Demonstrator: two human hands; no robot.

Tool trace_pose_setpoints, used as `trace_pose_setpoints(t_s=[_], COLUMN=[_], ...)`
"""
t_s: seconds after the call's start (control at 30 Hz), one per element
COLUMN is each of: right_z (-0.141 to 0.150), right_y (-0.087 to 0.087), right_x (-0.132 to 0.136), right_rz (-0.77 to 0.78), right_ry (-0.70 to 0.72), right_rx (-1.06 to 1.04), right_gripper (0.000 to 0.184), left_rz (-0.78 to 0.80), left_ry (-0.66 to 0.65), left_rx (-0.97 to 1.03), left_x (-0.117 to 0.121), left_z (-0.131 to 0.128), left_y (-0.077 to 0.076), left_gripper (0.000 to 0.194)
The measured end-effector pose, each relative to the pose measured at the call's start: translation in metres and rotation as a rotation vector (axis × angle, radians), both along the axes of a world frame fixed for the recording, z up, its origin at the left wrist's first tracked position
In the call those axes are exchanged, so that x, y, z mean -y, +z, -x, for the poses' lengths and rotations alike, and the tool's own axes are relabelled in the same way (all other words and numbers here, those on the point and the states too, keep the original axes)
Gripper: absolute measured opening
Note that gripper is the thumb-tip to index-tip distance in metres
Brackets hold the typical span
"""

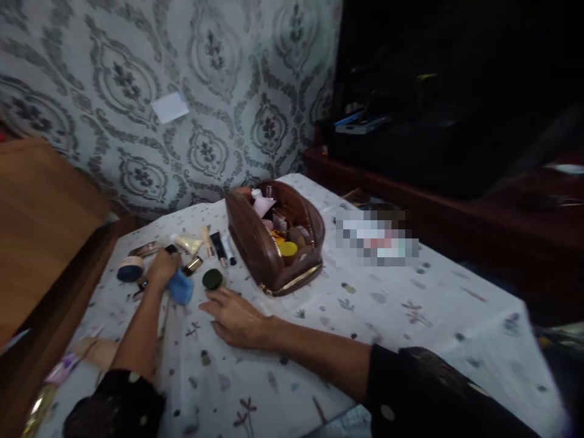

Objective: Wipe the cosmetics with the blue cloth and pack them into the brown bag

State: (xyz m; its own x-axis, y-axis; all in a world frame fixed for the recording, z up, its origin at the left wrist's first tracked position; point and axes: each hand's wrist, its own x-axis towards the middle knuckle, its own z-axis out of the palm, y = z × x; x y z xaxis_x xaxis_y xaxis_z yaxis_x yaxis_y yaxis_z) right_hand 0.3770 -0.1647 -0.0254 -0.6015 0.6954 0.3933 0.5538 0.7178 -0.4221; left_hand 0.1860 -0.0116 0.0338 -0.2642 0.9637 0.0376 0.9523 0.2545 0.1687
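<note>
My left hand (162, 267) is closed around a blue object (181, 289) on the white patterned tablecloth (365, 304); its exact kind is unclear. My right hand (235, 316) lies flat and open on the cloth, fingers stretched toward a small dark round jar (213, 279). A brown cosmetic bag (269, 243) stands open behind it, filled with small bottles and jars. Several tubes and sticks (219, 246) lie in a row left of the bag. A round blue-and-beige compact (130, 269) sits just left of my left hand.
A wooden board (41, 225) stands at the left edge of the table. Patterned wallpaper (205, 91) rises behind. A dark wooden shelf (410, 176) runs along the right. More small items (68, 365) lie near the table's front left corner.
</note>
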Motion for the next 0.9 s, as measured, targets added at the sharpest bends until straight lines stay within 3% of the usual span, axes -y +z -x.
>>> trace_pose_setpoints(t_s=[0.07,0.23,0.5,0.73,0.9], right_z=[0.000,0.000,0.000,-0.002,-0.003], right_y=[-0.001,-0.006,-0.007,-0.005,-0.006], right_x=[0.000,0.000,-0.001,-0.004,-0.004], right_rz=[0.035,0.076,0.065,0.158,0.239], right_ry=[-0.024,-0.002,-0.049,-0.082,-0.114], right_rx=[-0.019,-0.040,-0.096,-0.231,-0.402], right_gripper=[0.045,0.024,0.020,0.027,0.044], left_rz=[-0.017,-0.116,-0.240,-0.367,-0.501], left_ry=[-0.002,-0.108,-0.282,-0.543,-0.722], left_rx=[0.039,0.188,0.290,0.250,0.060], left_x=[0.000,0.002,0.012,0.059,0.109], left_z=[0.003,0.013,0.030,0.033,0.031], left_y=[-0.003,-0.006,-0.006,-0.009,-0.027], left_gripper=[0.046,0.038,0.037,0.049,0.044])
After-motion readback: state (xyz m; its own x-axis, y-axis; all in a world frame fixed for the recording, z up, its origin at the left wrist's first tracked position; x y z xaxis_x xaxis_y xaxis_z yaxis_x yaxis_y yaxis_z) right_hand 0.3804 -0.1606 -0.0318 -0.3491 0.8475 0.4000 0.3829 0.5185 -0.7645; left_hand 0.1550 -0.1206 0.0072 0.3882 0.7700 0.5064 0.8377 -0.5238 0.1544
